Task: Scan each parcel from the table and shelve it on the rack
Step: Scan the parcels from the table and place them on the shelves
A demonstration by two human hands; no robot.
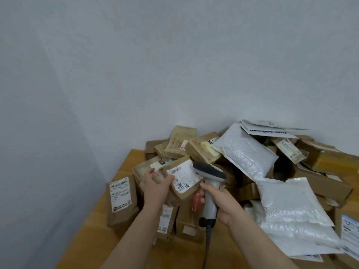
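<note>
A wooden table [124, 164] carries a heap of several brown cardboard parcels and white padded mailers. My left hand [155, 186] grips a small brown parcel [183, 181] lifted above the heap, its white barcode label facing up. My right hand [219, 202] holds a grey handheld barcode scanner [210, 179] by its handle, the dark head right beside the label. A black cable hangs from the scanner's base. No rack is in view.
A flat brown parcel [121, 199] with a white label lies at the table's left edge. White bubble mailers [287, 202] pile up on the right. Bare grey-white walls meet in a corner behind the table. Bare wood shows at the front left.
</note>
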